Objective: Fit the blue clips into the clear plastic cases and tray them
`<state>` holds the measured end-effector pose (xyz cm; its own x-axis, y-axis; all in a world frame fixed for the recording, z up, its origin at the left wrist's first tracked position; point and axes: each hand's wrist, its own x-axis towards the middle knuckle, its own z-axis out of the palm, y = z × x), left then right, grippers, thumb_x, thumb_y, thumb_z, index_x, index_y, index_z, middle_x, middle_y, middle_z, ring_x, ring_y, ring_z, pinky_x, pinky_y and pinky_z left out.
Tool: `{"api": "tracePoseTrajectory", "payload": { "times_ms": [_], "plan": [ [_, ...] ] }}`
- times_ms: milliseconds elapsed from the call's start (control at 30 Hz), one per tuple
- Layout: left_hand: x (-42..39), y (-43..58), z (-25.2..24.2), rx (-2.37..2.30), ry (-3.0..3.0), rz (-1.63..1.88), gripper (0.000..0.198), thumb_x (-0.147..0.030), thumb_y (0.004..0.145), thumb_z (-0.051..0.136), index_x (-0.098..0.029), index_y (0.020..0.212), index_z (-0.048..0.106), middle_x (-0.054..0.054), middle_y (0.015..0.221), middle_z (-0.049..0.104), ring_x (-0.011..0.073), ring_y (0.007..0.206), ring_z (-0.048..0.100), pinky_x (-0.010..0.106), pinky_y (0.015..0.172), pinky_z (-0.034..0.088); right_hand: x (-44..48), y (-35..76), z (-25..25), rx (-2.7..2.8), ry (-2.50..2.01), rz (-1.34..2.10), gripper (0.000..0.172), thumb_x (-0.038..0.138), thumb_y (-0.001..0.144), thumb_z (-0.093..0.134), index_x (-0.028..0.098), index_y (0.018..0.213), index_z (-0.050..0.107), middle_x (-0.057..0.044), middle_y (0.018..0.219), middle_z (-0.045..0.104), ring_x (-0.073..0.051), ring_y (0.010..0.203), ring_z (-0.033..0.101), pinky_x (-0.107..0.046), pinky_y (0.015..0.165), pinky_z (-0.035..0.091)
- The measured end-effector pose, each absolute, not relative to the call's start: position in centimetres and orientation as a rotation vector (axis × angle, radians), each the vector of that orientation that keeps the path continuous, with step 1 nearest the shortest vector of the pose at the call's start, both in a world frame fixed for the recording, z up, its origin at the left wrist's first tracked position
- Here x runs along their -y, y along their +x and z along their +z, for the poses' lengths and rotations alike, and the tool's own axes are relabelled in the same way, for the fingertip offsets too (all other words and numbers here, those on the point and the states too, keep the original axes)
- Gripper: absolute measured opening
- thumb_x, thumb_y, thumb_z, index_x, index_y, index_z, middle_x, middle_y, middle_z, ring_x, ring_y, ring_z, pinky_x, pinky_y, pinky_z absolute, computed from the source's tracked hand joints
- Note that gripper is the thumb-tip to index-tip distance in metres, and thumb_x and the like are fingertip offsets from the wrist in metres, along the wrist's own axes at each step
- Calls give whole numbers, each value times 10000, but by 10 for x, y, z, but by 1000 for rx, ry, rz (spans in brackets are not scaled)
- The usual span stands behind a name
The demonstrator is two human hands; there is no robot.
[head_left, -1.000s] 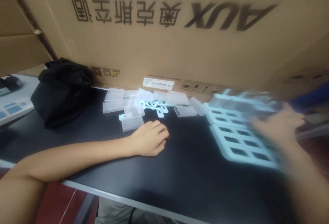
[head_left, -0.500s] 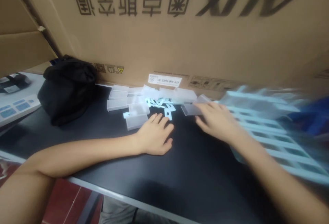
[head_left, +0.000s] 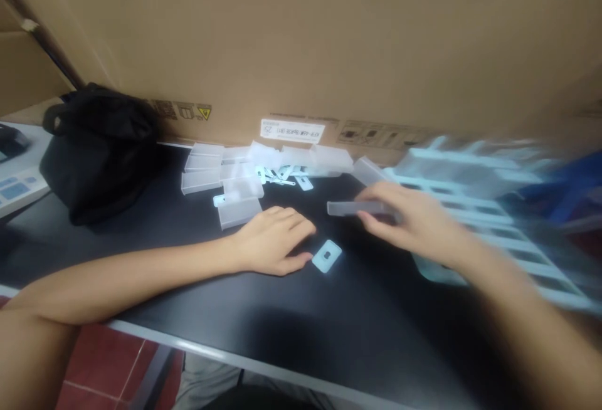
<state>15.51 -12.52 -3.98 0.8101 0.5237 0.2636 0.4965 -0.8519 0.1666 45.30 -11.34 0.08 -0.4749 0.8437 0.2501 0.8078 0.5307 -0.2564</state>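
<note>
My right hand [head_left: 409, 219] grips a translucent plastic box [head_left: 342, 209] between thumb and fingers, held over the black table. My left hand [head_left: 275, 241] rests on the table, holding nothing, with its thumb apart from the fingers. Just right of that thumb lies a pale blue flat plate [head_left: 333, 252] with a small hole in its middle; thumb and plate edge are very close or touching. Beyond my hands several more translucent boxes [head_left: 239, 211] lie in a loose group. Among them is a small heap of pale blue plates [head_left: 304, 182].
A large cardboard box [head_left: 226, 52] stands along the back of the table [head_left: 211, 310]. At the left sits a black cloth bag [head_left: 101, 159]. A pale blue slotted rack [head_left: 484, 234], blurred, is at the right beside my right forearm, with a blue object [head_left: 569, 187] behind it.
One pale blue plate has come from the heap's front edge toward me, beside my left thumb. My right hand has picked up a translucent box. The view has tilted down slightly.
</note>
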Motion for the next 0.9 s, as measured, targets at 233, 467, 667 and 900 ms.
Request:
{"api": "tracePoseTrajectory", "payload": {
  "times_ms": [233,467,667,900],
  "plan": [
    [119,157,-41,-429,2930,473,275,-373,1044,577,-181,1219,668,145,1527,608,300,1401,576,470,1122,508,135,448,18,2335,-1373,343,533,570,917,590,251,1344,609,-36,843,691,-197,632,623,-319,579,499],
    [119,157,-39,-313,2983,450,323,-315,1063,520,-267,1348,662,145,1573,538,310,1379,576,465,1056,542,138,438,21,2410,-1284,403,367,414,937,604,233,1255,633,40,637,647,-136,447,550,-267,500,441],
    [119,157,-43,-372,3038,459,277,-385,1078,504,-202,1145,702,171,1483,590,312,1301,596,429,975,554,139,439,20,2385,-1282,324,347,416,938,610,227,1225,652,20,669,670,-152,468,573,-290,506,474],
    [120,156,-44,-468,3020,506,306,-484,1057,550,-235,1159,697,88,1152,667,219,931,616,344,763,512,141,432,13,2443,-1055,384,419,381,1014,598,240,1405,648,-51,1045,790,-130,589,658,-261,583,545]
  ]
}}
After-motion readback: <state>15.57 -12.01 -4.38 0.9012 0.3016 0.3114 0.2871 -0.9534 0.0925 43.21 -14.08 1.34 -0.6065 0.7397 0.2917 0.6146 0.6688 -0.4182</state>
